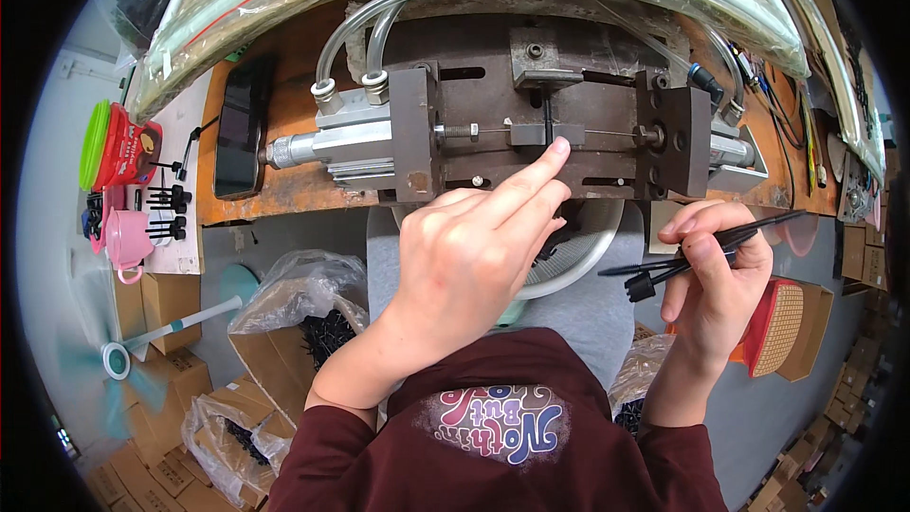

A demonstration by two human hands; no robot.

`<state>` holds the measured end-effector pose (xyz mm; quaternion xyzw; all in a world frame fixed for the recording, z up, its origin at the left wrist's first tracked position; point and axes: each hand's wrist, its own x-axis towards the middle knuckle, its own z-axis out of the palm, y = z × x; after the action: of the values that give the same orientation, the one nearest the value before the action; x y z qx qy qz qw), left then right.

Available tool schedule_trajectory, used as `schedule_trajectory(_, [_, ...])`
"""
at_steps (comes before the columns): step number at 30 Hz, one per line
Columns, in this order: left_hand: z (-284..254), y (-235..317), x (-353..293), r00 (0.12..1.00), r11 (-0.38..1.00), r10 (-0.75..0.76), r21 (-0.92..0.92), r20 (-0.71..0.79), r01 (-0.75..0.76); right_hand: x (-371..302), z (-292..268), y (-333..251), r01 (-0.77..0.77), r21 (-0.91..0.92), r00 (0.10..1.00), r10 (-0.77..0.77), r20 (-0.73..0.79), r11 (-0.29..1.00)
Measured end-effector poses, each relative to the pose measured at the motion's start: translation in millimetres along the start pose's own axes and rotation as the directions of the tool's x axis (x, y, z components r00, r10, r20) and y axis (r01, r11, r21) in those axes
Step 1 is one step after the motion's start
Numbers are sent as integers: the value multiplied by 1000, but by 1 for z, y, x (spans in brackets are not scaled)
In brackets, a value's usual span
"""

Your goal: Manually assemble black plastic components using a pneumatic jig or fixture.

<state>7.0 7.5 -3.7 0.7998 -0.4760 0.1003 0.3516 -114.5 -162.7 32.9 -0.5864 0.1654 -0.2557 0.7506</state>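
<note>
My left hand point(464, 251) reaches over the front of a dark metal fixture point(483, 47), index and middle fingers stretched out. Its index fingertip touches the small grey block point(572, 135) at the fixture's middle, by the lower end of an upright thin black rod point(548, 104). Whether the finger presses on the rod cannot be made out. On the right, in front of the fixture, my right hand point(720, 270) is closed round thin black plastic parts point(664, 267). One of these has a knobbed, pronged head; the others end in slim points.
Air cylinders flank the fixture, the left one point(355, 147) with clear hoses point(379, 33). A phone point(243, 133) lies left on the wooden bench point(313, 188). A white basket point(578, 261) sits on my lap. Bagged black parts in cardboard boxes point(275, 360) and a fan point(171, 327) stand lower left.
</note>
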Motion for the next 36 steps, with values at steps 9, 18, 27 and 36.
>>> schedule_trajectory(9, [-9, 10, 0, 995, 968, 91, -232, -46, -99, -1, 6, -2, -139, -96, 987, 130, -89, 986])
schedule_trajectory(18, [-16, 28, -5, 966, 923, 254, -286, -58, -259, 6, 12, 7, -346, 96, 929, 326, 174, 933])
schedule_trajectory(27, [-33, 16, -3, 989, 800, -136, -596, -60, 74, 2, -2, 6, -330, 122, 917, 287, 277, 936])
schedule_trajectory(36, [-4, 5, -2, 997, 996, 60, 67, -54, -57, -4, 10, -4, -193, -126, 980, 196, 16, 973])
